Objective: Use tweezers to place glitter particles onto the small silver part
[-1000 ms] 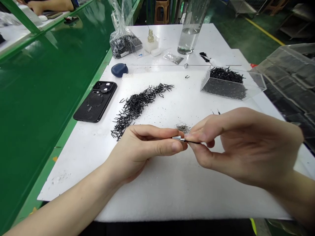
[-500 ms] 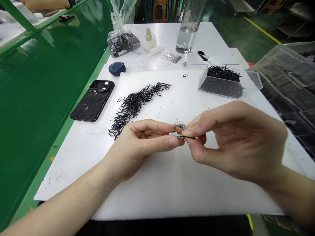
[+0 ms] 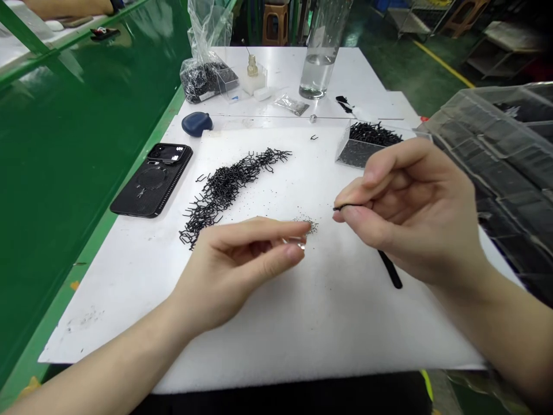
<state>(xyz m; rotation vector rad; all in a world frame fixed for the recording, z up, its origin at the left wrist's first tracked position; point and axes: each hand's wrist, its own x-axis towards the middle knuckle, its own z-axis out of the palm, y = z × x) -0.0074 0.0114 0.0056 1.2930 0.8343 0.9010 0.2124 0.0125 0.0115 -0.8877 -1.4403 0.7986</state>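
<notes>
Between the thumb and fingertips of my left hand (image 3: 242, 271) is a small clear, shiny block (image 3: 298, 244), partly covered by the fingers. To the right and a little higher, my right hand (image 3: 415, 213) pinches a thin black piece (image 3: 345, 206), its tip pointing left. A gap separates the two hands. Below the right palm shows a flat black strip (image 3: 391, 271); its upper end is hidden, so I cannot tell whether the hand holds it. Beyond the left hand lies a long pile of black forked pieces (image 3: 227, 187). Tiny metallic bits (image 3: 311, 226) are scattered just behind the left fingertips.
A black phone (image 3: 151, 180) and a blue case (image 3: 197, 124) lie at the left. Behind stand a bagged black heap (image 3: 203, 80), a small bottle (image 3: 252, 66) and a tall water-filled vessel (image 3: 317, 75). At right are a clear bin (image 3: 349, 154) and stacked drawers (image 3: 496, 150).
My hands have come apart: the right moved up and right with the thin black piece, the left stayed low with the clear block. The black strip has come into view. The camera view shifted slightly.
</notes>
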